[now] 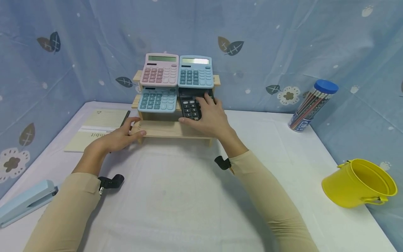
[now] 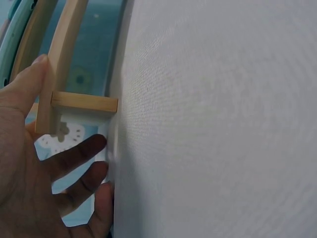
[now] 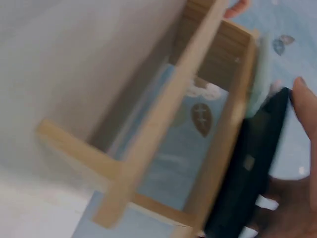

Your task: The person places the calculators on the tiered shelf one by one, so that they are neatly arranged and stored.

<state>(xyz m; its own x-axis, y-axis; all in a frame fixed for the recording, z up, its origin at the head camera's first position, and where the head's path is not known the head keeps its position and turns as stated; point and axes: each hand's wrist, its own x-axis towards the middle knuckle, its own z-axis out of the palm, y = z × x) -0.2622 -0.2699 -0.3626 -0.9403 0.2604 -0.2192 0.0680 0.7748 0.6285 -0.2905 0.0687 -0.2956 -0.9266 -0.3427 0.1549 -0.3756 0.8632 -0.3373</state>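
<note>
Left hand [image 1: 118, 138] resting on the left end of the wooden rack [image 1: 167, 128], thumb along the front edge of the lowest step, fingers relaxed and spread beside the rack's leg, gripping nothing; in the left wrist view, same hand [image 2: 37, 168] with fingers loosely extended beneath the rack's frame [image 2: 64, 69]. Right hand [image 1: 211, 113] laid over the black calculator [image 1: 190, 105] on the rack's middle step, right side, thumb at the calculator's lower edge, fingers curled across its top and right side, grasping it. In the right wrist view, black calculator [image 3: 250, 168] seen edge-on against the rack's slat [image 3: 168, 114], fingertips [image 3: 307, 106] pressed on its far edge.

Blue calculator [image 1: 157, 99] just left of the black one on the same step. Pink calculator [image 1: 159, 70] and second blue calculator [image 1: 195, 71] side by side on the rack's top step. Notebook [image 1: 94, 129] flat on the table [image 1: 189, 196] left of the rack, partly under the left hand. Stapler [image 1: 25, 201] near the front left, well apart from the rack. Tube of pencils [image 1: 311, 105] leaning to the right of the rack, by the back wall. Yellow bucket [image 1: 359, 183] tipped on its side far right of the rack.
</note>
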